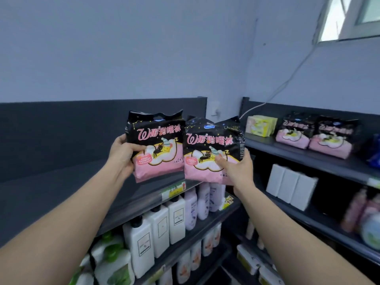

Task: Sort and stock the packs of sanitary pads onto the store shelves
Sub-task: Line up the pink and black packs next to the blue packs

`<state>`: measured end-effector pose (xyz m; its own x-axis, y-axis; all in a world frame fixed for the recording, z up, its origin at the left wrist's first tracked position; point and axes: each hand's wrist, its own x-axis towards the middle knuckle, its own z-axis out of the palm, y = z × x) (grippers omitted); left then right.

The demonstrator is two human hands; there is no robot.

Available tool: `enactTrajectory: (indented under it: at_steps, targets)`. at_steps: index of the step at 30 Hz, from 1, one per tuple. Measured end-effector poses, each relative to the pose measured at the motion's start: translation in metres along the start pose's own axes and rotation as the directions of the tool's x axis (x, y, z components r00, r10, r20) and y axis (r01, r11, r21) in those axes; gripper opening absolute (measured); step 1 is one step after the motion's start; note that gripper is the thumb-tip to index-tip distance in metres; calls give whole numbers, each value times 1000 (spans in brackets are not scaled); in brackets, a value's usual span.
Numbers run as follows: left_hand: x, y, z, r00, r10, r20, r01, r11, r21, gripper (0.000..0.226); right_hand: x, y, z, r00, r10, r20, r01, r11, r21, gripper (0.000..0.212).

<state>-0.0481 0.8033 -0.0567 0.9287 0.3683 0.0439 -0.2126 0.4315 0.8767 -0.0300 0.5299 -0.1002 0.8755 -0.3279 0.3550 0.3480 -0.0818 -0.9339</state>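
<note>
Two packs [158, 145] gripped aloft: left hand [121, 155], right hand [239, 169].

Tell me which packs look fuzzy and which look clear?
Head view: the left pack in the left hand and right pack in the right hand are sharp, print readable; the shelf packs are blurry; the window glares white.

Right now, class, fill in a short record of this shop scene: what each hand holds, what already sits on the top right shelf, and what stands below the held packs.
left hand: grips left pack by its left edge
right hand: grips right pack, thumb on its front
design: both black-and-pink, upright, side by side
top right shelf: yellow pack, stocked pack, second stocked pack, both matching the held ones
below: white pump bottles, lilac bottles
</note>
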Motion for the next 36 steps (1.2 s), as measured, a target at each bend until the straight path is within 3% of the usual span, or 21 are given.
enactTrajectory:
  at_steps: [7, 18, 20, 22, 24, 25, 29, 33, 36]
  targets:
    - [49, -52, 102, 986, -44, 159, 47, 999, -15, 42, 62, 19, -66, 979, 27, -204, -38, 998, -49, 59]
    - [124, -129, 266, 899, -157, 408, 169, 986, 8, 34, 168, 39, -164, 895, -10, -445, -67, 985, -157, 45]
    - [131, -140, 292, 878, -179, 443, 187, 982, 25, 37, 182, 43, -178, 859, -19, -512, -119, 964, -236, 55]
    - [137, -151, 314, 862, -190, 470, 197, 980, 34, 43, 194, 50, -193, 831, -22, -556, -167, 943, -287, 85]
    - [143, -164, 335, 848, -207, 489, 218, 975, 35, 45, 211, 66, -216, 819, -31, -573, -158, 948, -276, 100]
    - [146, -171, 347, 842, -210, 497, 225, 974, 32, 46, 215, 65, -223, 817, -31, -576, -149, 953, -263, 98]
    - [154, -200, 390, 831, -217, 512, 243, 970, 16, 49, 236, 59, -258, 792, -79, -605, -96, 963, -251, 59]
    - [159, -228, 438, 826, -196, 528, 230, 973, 1, 49, 270, 65, -299, 780, -133, -612, -19, 972, -236, 58]
    - [162, -246, 472, 832, -149, 534, 185, 983, -14, 48, 300, 75, -329, 773, -139, -620, -39, 963, -266, 48]
